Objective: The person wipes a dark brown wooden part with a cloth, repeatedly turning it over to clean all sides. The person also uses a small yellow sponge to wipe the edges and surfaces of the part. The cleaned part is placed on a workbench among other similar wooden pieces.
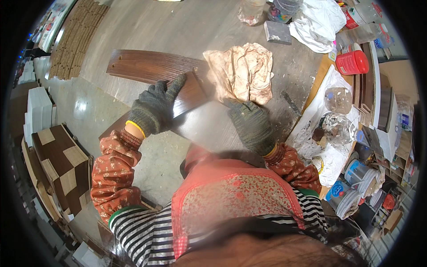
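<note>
We see 2 dark brown boards; the near board (192, 94) is gripped in our left hand (155, 107), its left end reaching out past the edge of the table (142, 26); the far board (151, 62) lies just beyond; our right hand (251, 127) sits beside the crumpled cloth (244, 73), and we cannot tell whether it holds anything; we judge the work partway, unsure if either board is done; bare tabletop opens beyond the far board; a white sheet (328, 171) crowds the right side.
</note>
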The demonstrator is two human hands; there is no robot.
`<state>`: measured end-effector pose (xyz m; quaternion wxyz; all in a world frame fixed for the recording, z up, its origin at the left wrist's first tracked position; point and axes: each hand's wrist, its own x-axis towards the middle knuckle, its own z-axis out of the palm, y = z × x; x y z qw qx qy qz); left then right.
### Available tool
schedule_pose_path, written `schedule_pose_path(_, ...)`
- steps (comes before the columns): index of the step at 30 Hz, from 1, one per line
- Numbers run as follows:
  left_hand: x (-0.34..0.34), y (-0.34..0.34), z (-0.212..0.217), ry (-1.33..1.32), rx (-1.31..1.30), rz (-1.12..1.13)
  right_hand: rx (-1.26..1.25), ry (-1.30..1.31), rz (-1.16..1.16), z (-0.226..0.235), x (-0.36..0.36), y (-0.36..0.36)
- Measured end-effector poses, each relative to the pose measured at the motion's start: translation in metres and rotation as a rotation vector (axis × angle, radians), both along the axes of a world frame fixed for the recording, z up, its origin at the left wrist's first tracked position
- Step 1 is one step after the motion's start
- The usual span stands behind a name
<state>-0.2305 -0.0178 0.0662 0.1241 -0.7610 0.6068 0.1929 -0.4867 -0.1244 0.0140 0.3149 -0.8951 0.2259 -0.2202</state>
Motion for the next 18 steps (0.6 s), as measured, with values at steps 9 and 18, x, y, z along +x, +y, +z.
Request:
schedule_pose_path(9, 0.0, 0.0, -0.002, 0.012, -0.004, 0.002, 0.101, 0.11, -0.067, 0.03, 0.013, 0.003)
schedule_pose_path(18, -0.001, -0.003, 0.002, 0.028, 0.078, 0.043, 0.21, 0.004, -0.05, 0.003, 0.01, 0.014)
